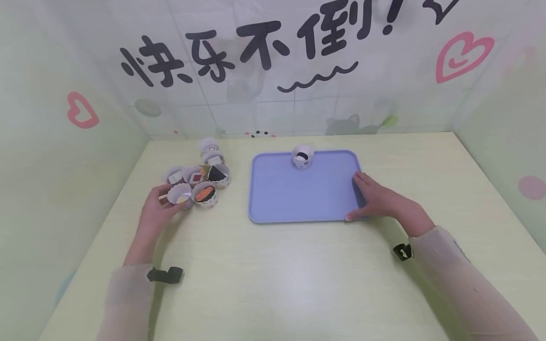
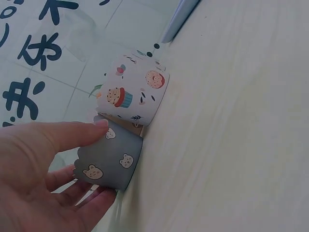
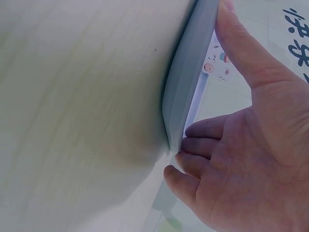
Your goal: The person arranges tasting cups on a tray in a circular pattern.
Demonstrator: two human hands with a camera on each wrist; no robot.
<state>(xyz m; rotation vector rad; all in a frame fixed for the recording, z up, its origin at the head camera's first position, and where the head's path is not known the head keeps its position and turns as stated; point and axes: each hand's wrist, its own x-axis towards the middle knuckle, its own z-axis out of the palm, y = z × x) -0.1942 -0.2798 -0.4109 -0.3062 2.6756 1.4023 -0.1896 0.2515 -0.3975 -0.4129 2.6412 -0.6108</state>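
Note:
My left hand [image 1: 154,212] grips a grey paper baking cup [image 2: 113,154] printed with bear faces, thumb on one side and fingers on the other. Something small, white and yellow shows inside it in the head view. Right beside it stands a white baking cup [image 2: 133,89] with cupcake and donut prints, holding an orange-topped piece [image 1: 205,193]. My right hand [image 1: 378,201] spans the near right corner of a blue tray [image 1: 294,201]. Its thumb touches the near edge and its loosely bent fingers lie along the right edge.
Near the tray's far edge stands one white cup [image 1: 302,162] with a black-and-white piece inside. Behind the held cup are several more filled cups, one with a dark triangular piece [image 1: 216,174]. A wall sheet [image 1: 264,113] rises behind the pale table [image 1: 273,265].

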